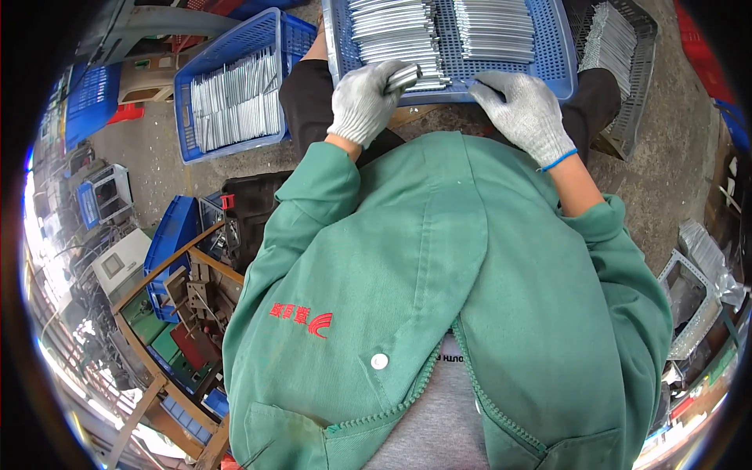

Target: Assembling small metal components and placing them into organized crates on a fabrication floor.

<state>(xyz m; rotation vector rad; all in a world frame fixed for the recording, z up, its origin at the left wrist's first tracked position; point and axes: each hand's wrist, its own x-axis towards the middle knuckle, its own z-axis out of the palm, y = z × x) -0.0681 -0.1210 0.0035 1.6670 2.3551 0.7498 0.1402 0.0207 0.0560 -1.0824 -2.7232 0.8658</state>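
Observation:
My left hand (363, 98), in a whitish knit glove, is closed around a few silver metal strips (404, 77) whose ends stick out past the fingers. It is over the near left part of a blue plastic basket (567, 48). Inside that basket lie two stacks of similar strips, a left stack (395, 33) and a right stack (493, 30). My right hand (525, 110), gloved with a blue cuff edge, is at the near rim toward the right. Its thumb and forefinger are apart, pointing left, and nothing shows between them.
To the left on the floor stands another blue basket (186, 129) holding metal strips. A dark crate (644, 86) with more strips is at the right. Wooden framing (168, 258) with tools and metal parts lies lower left. A pale frame (693, 313) rests at the right.

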